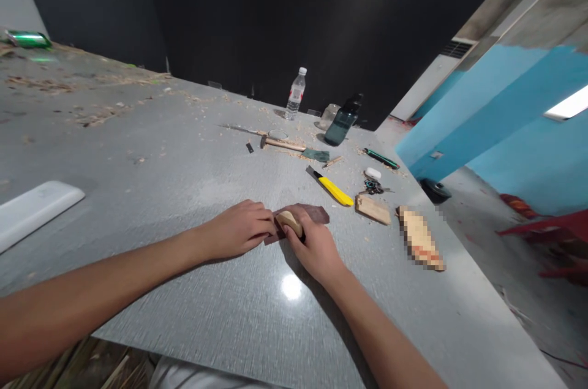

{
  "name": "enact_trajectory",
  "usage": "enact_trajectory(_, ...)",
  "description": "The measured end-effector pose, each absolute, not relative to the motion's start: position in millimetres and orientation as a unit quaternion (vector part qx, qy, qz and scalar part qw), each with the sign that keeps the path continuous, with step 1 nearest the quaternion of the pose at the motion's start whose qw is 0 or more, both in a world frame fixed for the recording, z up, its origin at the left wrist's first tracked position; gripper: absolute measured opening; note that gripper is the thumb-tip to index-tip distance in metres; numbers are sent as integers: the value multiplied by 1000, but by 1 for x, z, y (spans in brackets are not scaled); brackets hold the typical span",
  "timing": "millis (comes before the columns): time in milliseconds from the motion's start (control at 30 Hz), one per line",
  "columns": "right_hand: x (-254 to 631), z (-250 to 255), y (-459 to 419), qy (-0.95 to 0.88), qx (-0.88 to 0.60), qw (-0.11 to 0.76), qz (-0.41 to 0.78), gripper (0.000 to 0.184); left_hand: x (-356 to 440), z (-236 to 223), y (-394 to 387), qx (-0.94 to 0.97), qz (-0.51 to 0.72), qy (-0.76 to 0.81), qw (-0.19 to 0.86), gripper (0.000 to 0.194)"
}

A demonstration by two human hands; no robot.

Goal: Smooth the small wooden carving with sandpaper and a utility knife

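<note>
My right hand (315,245) is closed around a small pale piece of wood (289,222), pressing it flat against a brown sheet of sandpaper (316,213) on the grey table (193,309). My left hand (241,226) lies at the sheet's left end with its fingers bent together, holding that edge down; the fingertips are partly hidden. Just beyond the sheet is a yellow utility knife (335,190) with its blade out. To its right sits a small rectangular wood block (373,209).
Farther back lie a hammer (285,144), a green-black cutter (381,158), keys (374,187) and a white case (373,173). A water bottle (296,95) and dark bottle (342,122) stand near the black panel. A carved wood piece (419,239) lies right, a white object (39,208) left.
</note>
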State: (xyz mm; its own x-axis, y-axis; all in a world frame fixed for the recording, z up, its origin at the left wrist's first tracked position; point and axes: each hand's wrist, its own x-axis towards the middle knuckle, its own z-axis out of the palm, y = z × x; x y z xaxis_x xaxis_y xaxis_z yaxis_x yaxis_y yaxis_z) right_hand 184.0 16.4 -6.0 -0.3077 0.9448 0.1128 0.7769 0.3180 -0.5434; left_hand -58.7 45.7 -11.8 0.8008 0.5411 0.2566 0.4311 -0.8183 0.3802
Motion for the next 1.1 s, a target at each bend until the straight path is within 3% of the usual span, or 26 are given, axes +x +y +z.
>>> enact_trajectory(700,185,-6,14,-790,-535,209,214,42,-60,-15,47,936,191,256,149,20)
enact_trajectory(967,203,-3,39,-715,-689,112,38,47,-59,-12,48,941,183,255,130,20)
enact_trajectory(1100,225,2,49,-678,-726,116,11,48,-60,-16,48,940,190,252,132,21)
